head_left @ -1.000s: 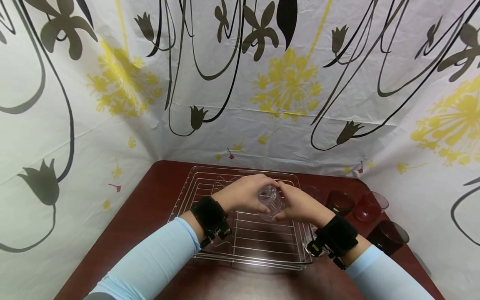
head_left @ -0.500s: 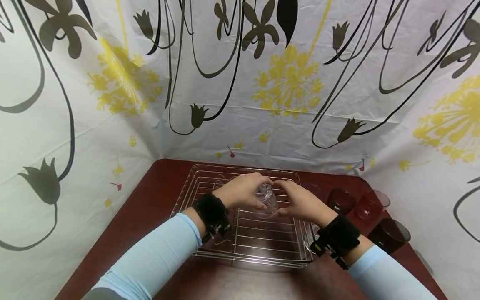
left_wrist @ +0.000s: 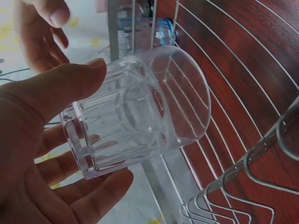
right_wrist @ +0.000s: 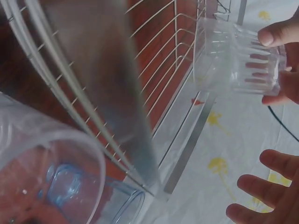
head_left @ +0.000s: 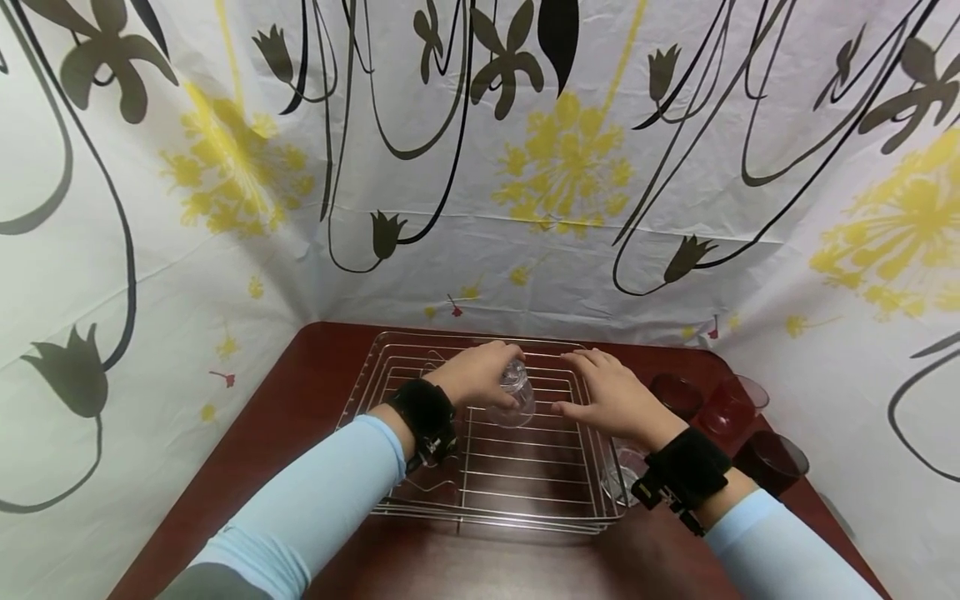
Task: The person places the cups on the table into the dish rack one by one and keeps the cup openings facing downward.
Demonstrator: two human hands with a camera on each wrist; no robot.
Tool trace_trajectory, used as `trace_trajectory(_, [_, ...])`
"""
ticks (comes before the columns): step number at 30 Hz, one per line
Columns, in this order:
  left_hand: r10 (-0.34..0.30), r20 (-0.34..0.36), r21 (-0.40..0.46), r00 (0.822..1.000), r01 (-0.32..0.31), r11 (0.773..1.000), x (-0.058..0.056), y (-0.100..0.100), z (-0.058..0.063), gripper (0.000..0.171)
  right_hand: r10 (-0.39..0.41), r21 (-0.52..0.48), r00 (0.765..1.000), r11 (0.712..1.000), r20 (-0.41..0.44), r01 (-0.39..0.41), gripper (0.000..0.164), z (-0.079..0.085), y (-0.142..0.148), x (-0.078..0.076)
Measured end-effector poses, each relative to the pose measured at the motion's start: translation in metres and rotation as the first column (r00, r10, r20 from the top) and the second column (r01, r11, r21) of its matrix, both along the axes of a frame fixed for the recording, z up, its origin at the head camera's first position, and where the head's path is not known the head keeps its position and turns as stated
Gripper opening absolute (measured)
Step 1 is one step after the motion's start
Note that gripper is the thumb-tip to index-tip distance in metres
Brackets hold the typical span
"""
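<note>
The left hand [head_left: 480,375] grips the faceted base of a clear, colourless plastic tumbler [head_left: 517,398], thumb opposite fingers, its smooth round mouth tilted down over a silver wire rack [head_left: 510,522]. Whether rim and wires touch is unclear. The right hand [head_left: 618,398] spreads wide near it, holding nothing. Rightward, the wrist partly hides another clear vessel [head_left: 621,483]; translucent reddish cups [head_left: 731,408] stand beyond.

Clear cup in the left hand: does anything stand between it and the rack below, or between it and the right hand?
Nothing visible does. The left hand holds the clear cup mouth down over the wire rack; whether they touch is unclear. Only an open gap separates the cup from the right hand.
</note>
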State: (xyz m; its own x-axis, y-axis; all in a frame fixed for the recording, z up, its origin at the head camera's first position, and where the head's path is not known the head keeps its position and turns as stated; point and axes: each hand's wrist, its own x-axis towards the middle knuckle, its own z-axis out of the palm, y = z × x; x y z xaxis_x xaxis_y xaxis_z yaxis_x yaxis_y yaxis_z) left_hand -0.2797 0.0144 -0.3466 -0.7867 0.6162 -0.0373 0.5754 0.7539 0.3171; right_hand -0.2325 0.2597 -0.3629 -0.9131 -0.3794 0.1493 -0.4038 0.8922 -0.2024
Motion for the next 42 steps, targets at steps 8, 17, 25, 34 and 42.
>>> trace_trajectory(8, [0.041, 0.002, -0.038, 0.999, -0.041, 0.998, -0.009, 0.001, -0.009, 0.076, -0.031, 0.005, 0.999, 0.999, 0.008, 0.031, 0.093, -0.006, 0.010, -0.001])
trace_trajectory(17, [0.066, -0.007, -0.074, 0.998, -0.066, 0.995, -0.022, 0.006, -0.021, 0.078, -0.061, 0.040, 0.998, 0.997, -0.027, 0.062, 0.093, -0.010, 0.019, 0.000])
trace_trajectory(25, [0.071, 0.007, -0.077, 0.997, -0.070, 0.995, -0.033, 0.009, -0.031, 0.079, -0.108, 0.049, 0.994, 0.993, -0.003, 0.108, 0.096, -0.013, 0.027, 0.004])
trace_trajectory(34, [0.109, 0.014, -0.077, 0.994, -0.107, 0.991, -0.044, 0.009, -0.043, 0.075, -0.102, 0.057, 0.995, 0.993, -0.005, 0.102, 0.097, -0.020, 0.035, 0.007])
trace_trajectory(42, [0.122, 0.009, -0.069, 0.992, -0.121, 0.990, -0.052, 0.013, -0.044, 0.075, -0.105, 0.036, 0.994, 0.994, -0.022, 0.106, 0.094, -0.022, 0.042, 0.009])
